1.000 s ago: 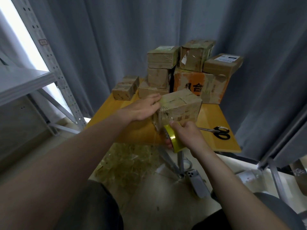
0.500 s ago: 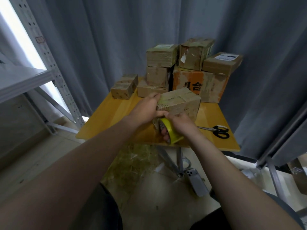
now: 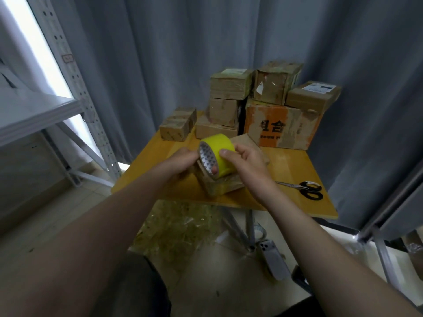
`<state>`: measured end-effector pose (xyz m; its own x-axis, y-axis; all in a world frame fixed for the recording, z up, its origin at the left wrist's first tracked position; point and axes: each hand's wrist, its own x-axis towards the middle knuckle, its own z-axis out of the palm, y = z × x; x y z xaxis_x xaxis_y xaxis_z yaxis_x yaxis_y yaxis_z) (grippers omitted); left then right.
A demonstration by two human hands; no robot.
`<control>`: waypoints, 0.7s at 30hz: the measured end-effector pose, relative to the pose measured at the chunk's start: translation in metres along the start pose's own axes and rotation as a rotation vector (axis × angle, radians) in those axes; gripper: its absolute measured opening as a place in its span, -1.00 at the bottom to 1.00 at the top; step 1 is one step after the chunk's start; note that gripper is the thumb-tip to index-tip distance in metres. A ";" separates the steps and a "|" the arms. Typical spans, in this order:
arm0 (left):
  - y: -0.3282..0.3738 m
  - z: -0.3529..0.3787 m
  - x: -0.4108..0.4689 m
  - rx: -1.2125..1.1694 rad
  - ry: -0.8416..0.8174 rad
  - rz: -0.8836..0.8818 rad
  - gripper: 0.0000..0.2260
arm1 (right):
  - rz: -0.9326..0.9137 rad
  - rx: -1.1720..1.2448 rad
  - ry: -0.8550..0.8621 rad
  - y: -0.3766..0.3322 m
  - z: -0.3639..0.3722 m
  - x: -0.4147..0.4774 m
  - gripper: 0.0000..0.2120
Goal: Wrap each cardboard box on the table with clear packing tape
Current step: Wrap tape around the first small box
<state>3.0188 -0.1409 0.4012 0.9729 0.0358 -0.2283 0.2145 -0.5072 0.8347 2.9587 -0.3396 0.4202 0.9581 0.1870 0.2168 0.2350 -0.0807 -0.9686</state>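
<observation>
A yellowish roll of packing tape (image 3: 218,152) is lifted above a taped cardboard box (image 3: 226,185) near the front of the wooden table (image 3: 290,165). My right hand (image 3: 248,161) grips the roll, thumb on its outer face and a fingertip inside the core. My left hand (image 3: 180,162) is at the roll's left rim, fingers curled against it; what they pinch is hidden. Most of the box lies behind both hands.
Several more cardboard boxes (image 3: 281,124) are stacked at the table's back. Black-handled scissors (image 3: 305,188) lie at the front right. A metal shelf (image 3: 34,110) stands left, grey curtains behind. Crumpled clear tape (image 3: 176,227) and a phone (image 3: 273,258) lie on the floor.
The roll rose from the box's front lower side to above it in my right hand. My left hand left the box top and came to the roll.
</observation>
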 end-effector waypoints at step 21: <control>-0.026 0.034 -0.008 0.151 0.198 0.346 0.21 | 0.150 0.003 0.266 -0.016 0.007 0.015 -0.45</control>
<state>3.0024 -0.1574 0.3639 0.9863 -0.0017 0.1649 -0.1280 -0.6382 0.7592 2.9680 -0.3289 0.4383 0.9914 -0.0901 0.0947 0.0871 -0.0856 -0.9925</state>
